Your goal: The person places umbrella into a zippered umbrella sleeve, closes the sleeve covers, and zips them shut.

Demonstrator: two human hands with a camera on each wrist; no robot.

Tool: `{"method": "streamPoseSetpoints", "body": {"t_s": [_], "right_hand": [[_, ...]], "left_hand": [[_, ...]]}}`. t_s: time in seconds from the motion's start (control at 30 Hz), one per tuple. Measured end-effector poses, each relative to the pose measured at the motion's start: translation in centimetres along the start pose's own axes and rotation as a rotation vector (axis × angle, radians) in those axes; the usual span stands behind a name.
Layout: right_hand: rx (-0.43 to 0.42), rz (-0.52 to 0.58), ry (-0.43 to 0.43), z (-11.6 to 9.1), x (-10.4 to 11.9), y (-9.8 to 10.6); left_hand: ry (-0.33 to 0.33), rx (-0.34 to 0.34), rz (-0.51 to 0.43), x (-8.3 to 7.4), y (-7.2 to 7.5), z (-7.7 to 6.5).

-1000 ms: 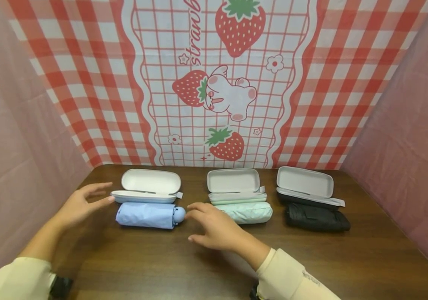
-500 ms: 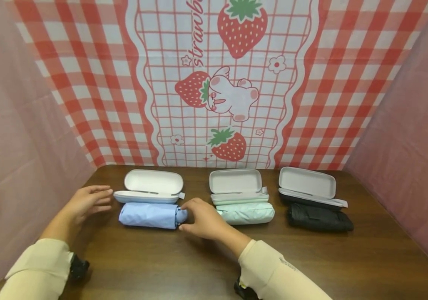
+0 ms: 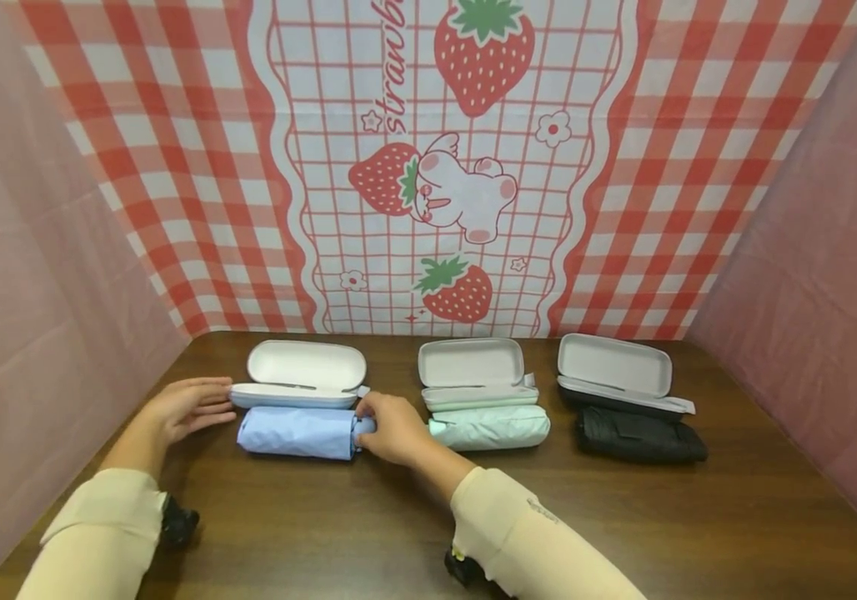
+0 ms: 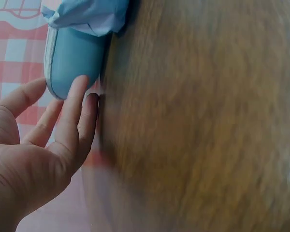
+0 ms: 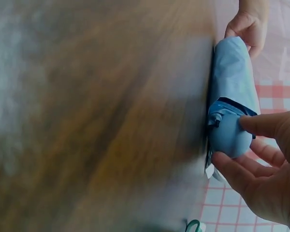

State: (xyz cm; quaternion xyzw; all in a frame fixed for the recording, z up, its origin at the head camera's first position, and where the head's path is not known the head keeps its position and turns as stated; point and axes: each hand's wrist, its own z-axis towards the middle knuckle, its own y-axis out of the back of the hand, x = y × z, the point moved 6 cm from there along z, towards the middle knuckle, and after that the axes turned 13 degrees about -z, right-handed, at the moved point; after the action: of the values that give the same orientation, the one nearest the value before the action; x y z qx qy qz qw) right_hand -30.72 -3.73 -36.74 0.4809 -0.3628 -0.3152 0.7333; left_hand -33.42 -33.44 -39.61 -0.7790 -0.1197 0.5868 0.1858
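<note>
A folded light blue umbrella (image 3: 297, 432) lies on the table in front of an open light blue case (image 3: 293, 398) with a white lining. The right hand (image 3: 393, 427) pinches the umbrella's rounded handle (image 5: 229, 135) between thumb and fingers, as the right wrist view shows. At the case's left end is the left hand (image 3: 190, 408). Its fingers reach out loosely, with the fingertips right at the end of the case in the left wrist view, where the umbrella's cloth (image 4: 89, 17) shows further along.
To the right, a folded mint green umbrella (image 3: 490, 427) lies before an open mint case (image 3: 469, 362). Further right, a folded black umbrella (image 3: 640, 435) lies before an open black case (image 3: 614, 367) lined in grey. A strawberry-printed cloth (image 3: 466, 192) hangs behind the wooden table (image 3: 338, 525).
The right hand has moved left onto the blue umbrella's handle and taken hold of it. Moving slightly right, the left hand has come up to the end of the blue case.
</note>
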Motion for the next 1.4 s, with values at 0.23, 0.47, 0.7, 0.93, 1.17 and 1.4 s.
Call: {"method": "streamPoseSetpoints", "body": {"t_s": [0.23, 0.47, 0.7, 0.93, 1.17, 1.4], "right_hand": [[0.045, -0.063, 0.042, -0.1, 0.2, 0.0], [0.112, -0.106, 0.131, -0.7, -0.1, 0.7], [0.126, -0.256, 0.192, -0.8, 0.4, 1.8], [0.158, -0.375, 0.22, -0.4, 3.3, 1.1], [0.133, -0.452, 0.222, -0.3, 4.0, 0.1], [0.133, -0.409, 0.256, -0.3, 3.8, 0.4]], "left_hand": [[0.012, -0.021, -0.051, 0.1, -0.5, 0.4], [0.035, -0.088, 0.002, 0.5, -0.6, 0.2], [0.049, -0.098, 0.031, 0.8, -0.8, -0.2], [0.052, -0.038, 0.067, 1.0, -1.0, -0.5], [0.044, 0.042, 0.164, 1.0, -1.3, -0.7], [0.035, 0.049, 0.282, 0.5, -1.5, -0.8]]}}
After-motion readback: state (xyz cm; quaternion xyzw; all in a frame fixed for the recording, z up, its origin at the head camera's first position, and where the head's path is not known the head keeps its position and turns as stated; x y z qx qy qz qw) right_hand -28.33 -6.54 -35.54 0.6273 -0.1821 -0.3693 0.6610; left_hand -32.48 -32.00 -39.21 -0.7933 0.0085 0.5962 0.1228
